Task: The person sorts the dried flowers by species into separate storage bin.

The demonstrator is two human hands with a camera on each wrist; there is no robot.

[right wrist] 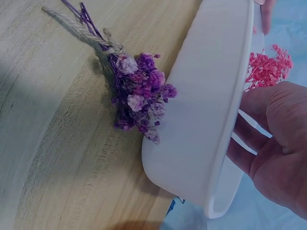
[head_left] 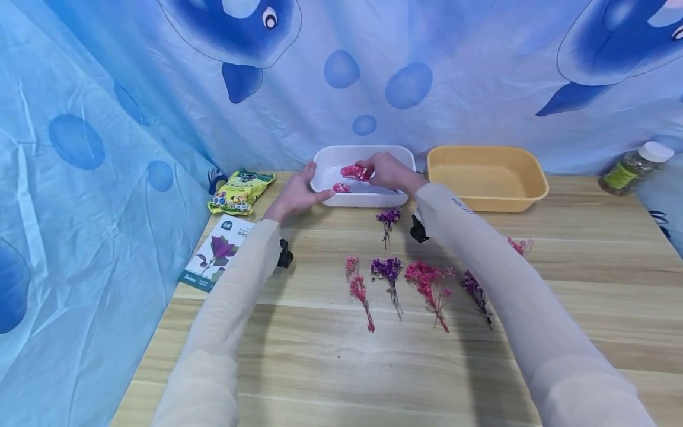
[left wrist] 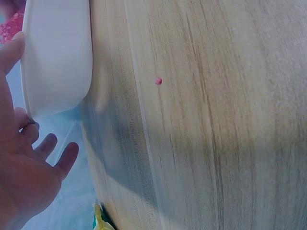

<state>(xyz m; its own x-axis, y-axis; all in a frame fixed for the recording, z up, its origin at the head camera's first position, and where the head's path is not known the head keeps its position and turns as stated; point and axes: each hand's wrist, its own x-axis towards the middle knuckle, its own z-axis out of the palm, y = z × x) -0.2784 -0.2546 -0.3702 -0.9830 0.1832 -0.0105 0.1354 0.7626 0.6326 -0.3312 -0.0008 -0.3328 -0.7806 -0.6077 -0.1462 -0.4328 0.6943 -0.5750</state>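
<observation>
A white plastic basin (head_left: 368, 200) stands at the back of the table with pink dried flowers (head_left: 341, 188) inside. My left hand (head_left: 300, 193) holds its left end, thumb over the front rim and fingers around the corner; two fingers stick out free in the left wrist view. Reaching over the right part of the basin, my right hand (head_left: 391, 172) pinches a bunch of pink dried flowers (head_left: 354, 172), its stems hidden by the fingers. In the right wrist view, a purple dried flower bunch (right wrist: 139, 91) tied with twine lies close against the basin's front wall.
A yellow basin (head_left: 488, 204) stands right of the white one. Pink bunches (head_left: 427, 281) and purple bunches (head_left: 388, 271) lie in a row mid-table. At left are a yellow snack bag (head_left: 242, 193) and a flower-printed packet (head_left: 216, 252); a lidded jar (head_left: 635, 169) leans far right.
</observation>
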